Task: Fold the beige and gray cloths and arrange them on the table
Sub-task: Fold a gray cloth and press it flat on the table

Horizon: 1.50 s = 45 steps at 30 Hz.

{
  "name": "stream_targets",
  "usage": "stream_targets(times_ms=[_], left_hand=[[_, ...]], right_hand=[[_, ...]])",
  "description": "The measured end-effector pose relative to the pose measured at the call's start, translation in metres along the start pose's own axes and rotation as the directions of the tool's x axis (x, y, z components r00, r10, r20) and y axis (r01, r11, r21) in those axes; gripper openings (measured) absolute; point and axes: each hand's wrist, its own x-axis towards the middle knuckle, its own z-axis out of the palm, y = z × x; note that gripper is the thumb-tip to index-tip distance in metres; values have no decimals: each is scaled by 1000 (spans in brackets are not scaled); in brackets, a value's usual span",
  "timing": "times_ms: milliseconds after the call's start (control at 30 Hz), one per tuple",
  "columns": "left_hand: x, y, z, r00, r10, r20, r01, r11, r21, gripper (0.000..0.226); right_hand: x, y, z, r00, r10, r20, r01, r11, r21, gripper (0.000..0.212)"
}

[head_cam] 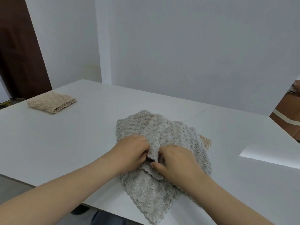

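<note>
Both grips are closed on the gray cloth [181, 133]. The left grip [132, 150] bunches up a ridge of fabric near the cloth's middle. The right grip [177, 163] pinches the same ridge just beside it, thumb resting on the pile.

The gray cloth lies crumpled on the near middle of the desk [81, 135], with one scalloped corner reaching the near edge. A beige edge [205, 141] peeks out from under its right side and looks like a second cloth underneath. A folded beige cloth [52, 102] sits well apart at the far left.

The gray cloth looks light, plush and limp, so it probably won't hold a crease unaided. The fuzzy pile should give good hold, but it may drag the beige layer along. Taking it by two corners of the scalloped edge would likely spread it flat better than holding the middle.
</note>
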Motion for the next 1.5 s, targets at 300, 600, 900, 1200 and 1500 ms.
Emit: stream_targets(times_ms=[300, 600, 900, 1200, 1500], left_hand=[[-8, 3, -13, 956, -188, -225, 95, 925, -368, 12], [10, 3, -36, 902, -217, -374, 85, 937, -339, 13], [29, -6, -78, 830, -272, -487, 102, 932, -348, 11], [59, -15, -159, 738, -277, -615, 120, 951, -284, 14], [63, -27, -232, 663, -158, -732, 97, 987, -126, 11]], right_hand=[[0, 7, -10, 989, 79, -128, -71, 995, 69, 13], [-8, 33, -45, 976, 134, -172, -129, 991, 39, 12], [-4, 62, -108, 931, 160, -327, -183, 982, -40, 22], [24, 63, -192, 840, 90, -536, -138, 989, -51, 19], [41, 54, -238, 762, 68, -644, -88, 996, 2, 16]])
